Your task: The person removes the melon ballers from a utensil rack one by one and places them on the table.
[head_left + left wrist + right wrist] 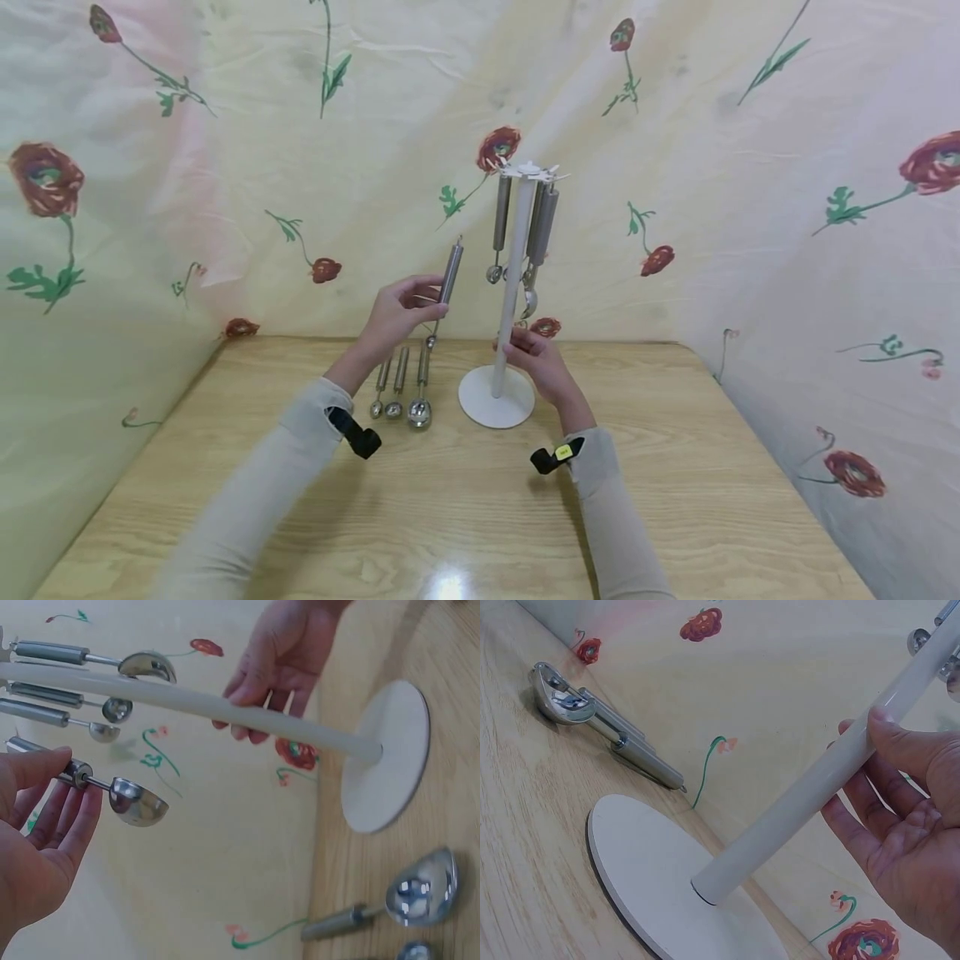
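My left hand [396, 315] pinches a metal scoop by its thick handle [452, 271], left of the white stand [514, 283]. The handle points up and the small round bowl hangs down, clear of the stand; in the left wrist view the bowl [139, 802] looks like a half sphere. Thumb and fingers of my right hand [546, 367] grip the lower part of the stand's pole [802, 799]. Several metal scoops [546, 225] hang by their handle ends from the hooked top [529, 171]. The stand's round base [480, 408] rests on the table.
Three more metal scoops, including a large one [420, 412], lie side by side on the wooden table [450, 500], left of the base. A flower-patterned cloth [405, 167] rises behind the table and along its sides.
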### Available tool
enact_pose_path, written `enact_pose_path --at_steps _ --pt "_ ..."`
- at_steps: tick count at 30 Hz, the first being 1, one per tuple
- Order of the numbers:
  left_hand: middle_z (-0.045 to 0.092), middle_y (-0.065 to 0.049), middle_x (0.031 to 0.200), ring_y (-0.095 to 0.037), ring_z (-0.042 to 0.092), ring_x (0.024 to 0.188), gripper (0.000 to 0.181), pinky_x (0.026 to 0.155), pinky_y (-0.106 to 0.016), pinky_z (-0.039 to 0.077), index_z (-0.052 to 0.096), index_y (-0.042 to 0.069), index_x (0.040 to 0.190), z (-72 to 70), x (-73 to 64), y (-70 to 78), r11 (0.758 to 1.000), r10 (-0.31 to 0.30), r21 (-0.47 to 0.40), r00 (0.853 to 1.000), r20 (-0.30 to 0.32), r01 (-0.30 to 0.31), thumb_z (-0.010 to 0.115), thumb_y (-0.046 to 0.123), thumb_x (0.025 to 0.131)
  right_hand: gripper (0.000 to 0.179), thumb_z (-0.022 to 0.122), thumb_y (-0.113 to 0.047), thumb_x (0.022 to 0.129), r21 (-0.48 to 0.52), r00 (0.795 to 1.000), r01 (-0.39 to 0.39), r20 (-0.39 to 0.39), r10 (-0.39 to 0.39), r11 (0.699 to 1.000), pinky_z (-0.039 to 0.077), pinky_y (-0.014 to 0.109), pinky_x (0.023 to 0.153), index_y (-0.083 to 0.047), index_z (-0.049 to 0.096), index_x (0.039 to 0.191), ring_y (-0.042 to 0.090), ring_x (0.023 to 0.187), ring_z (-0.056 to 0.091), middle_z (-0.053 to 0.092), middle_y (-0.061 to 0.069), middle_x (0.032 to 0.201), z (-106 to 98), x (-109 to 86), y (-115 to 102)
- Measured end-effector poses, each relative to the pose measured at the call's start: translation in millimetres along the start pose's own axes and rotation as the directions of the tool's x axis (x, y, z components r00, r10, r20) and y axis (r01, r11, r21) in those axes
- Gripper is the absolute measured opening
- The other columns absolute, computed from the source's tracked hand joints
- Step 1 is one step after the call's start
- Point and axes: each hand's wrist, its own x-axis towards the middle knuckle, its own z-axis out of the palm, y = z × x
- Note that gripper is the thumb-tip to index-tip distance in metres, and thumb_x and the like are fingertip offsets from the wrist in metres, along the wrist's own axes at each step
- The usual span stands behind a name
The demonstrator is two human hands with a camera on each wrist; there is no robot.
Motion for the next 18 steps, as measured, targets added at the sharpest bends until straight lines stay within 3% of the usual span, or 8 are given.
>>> enact_pose_path --at_steps 4,6,11,14,18 --pt "0.068 -0.02 0.117 -0.013 0.068 0.096 0.044 0.082 -0.02 0.058 0.064 0.004 0.134 -12.2 -2.1 -2.2 0.999 0.001 0.048 1.0 0.003 -0.001 0.074 0.005 0.092 0.042 0.06 -0.009 0.102 0.009 1.0 0.002 0.006 -0.002 1.0 0.056 0.025 0.099 0.009 0.051 0.14 0.042 0.127 0.058 0.05 0.041 0.138 -1 -0.4 -1" --pt "0.068 -0.021 0.117 -0.014 0.068 0.096 0.044 0.082 -0.02 0.058 0.063 0.003 0.134 -19.1 -3.7 -3.2 0.997 0.005 0.075 1.0 0.006 -0.006 0.074 0.005 0.092 0.042 0.061 -0.009 0.102 0.011 1.0 0.001 0.006 -0.001 1.0 0.056 0.025 0.099 0.008 0.051 0.139 0.045 0.129 0.056 0.05 0.041 0.138 0 -0.3 -1" --pt "0.068 -0.021 0.116 -0.015 0.067 0.096 0.043 0.08 -0.02 0.057 0.062 0.004 0.134 -37.5 -8.9 -11.5 0.989 -0.011 0.145 1.0 -0.012 0.013 0.073 0.004 0.093 0.042 0.061 -0.009 0.102 0.008 1.0 0.004 0.003 -0.004 1.0 0.056 0.025 0.099 0.009 0.051 0.139 0.035 0.124 0.064 0.053 0.039 0.137 -1 1.0 -1" --pt "0.067 -0.021 0.115 -0.014 0.067 0.091 0.044 0.078 -0.022 0.058 0.062 0.003 0.135 -47.5 -14.2 -19.0 0.985 -0.057 0.16 0.997 -0.042 0.063 0.073 0.003 0.093 0.042 0.061 -0.009 0.102 0.009 1.0 0.004 -0.001 -0.004 1.0 0.056 0.025 0.098 0.01 0.051 0.139 0.029 0.121 0.066 0.055 0.038 0.136 -2 2.0 0" --pt "0.065 -0.022 0.114 -0.011 0.065 0.087 0.046 0.077 -0.021 0.058 0.059 0.0 0.137 -58.1 -23.4 -30.8 0.973 -0.132 0.182 0.989 -0.073 0.144 0.072 0.002 0.093 0.042 0.061 -0.009 0.102 0.016 1.0 -0.002 -0.002 0.002 1.0 0.056 0.025 0.098 0.009 0.052 0.14 0.034 0.123 0.064 0.057 0.035 0.136 -2 2.3 0"
